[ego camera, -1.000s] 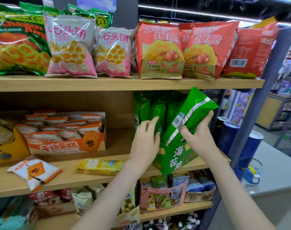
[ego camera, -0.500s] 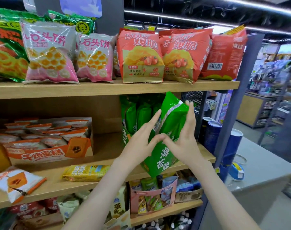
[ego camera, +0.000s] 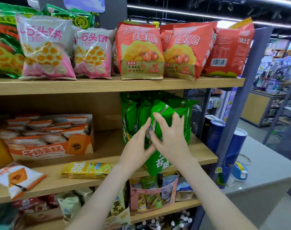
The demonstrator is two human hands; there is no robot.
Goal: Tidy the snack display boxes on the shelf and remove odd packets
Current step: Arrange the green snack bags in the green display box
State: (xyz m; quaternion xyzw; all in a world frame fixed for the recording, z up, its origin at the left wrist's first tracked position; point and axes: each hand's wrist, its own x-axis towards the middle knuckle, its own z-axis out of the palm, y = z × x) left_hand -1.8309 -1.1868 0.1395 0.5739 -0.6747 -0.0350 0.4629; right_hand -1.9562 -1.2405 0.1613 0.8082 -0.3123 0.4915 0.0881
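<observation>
A green display box [ego camera: 159, 165] of green seaweed packets stands at the right end of the middle shelf [ego camera: 100, 156]. One green packet [ego camera: 166, 110] stands upright at the front of the box, among the others. My right hand [ego camera: 172, 140] presses on its front with spread, straight fingers. My left hand [ego camera: 136, 148] touches the packet's left edge with straight fingers. An orange cake display box [ego camera: 46, 151] sits to the left. A loose yellow packet [ego camera: 88, 170] and a loose white-orange packet [ego camera: 17, 178] lie on the shelf's front.
The top shelf [ego camera: 118, 84] holds pink, green and red snack bags. Below, a pink display box [ego camera: 151, 195] and more packets fill the lower shelf. Blue tubes [ego camera: 232, 156] and a tape roll [ego camera: 239, 171] stand on a grey counter [ego camera: 264, 171] to the right.
The green packet, tilted and raised a second ago, has been lowered upright into the green box. Both hands moved from gripping it to lying flat against it. The view shifted left.
</observation>
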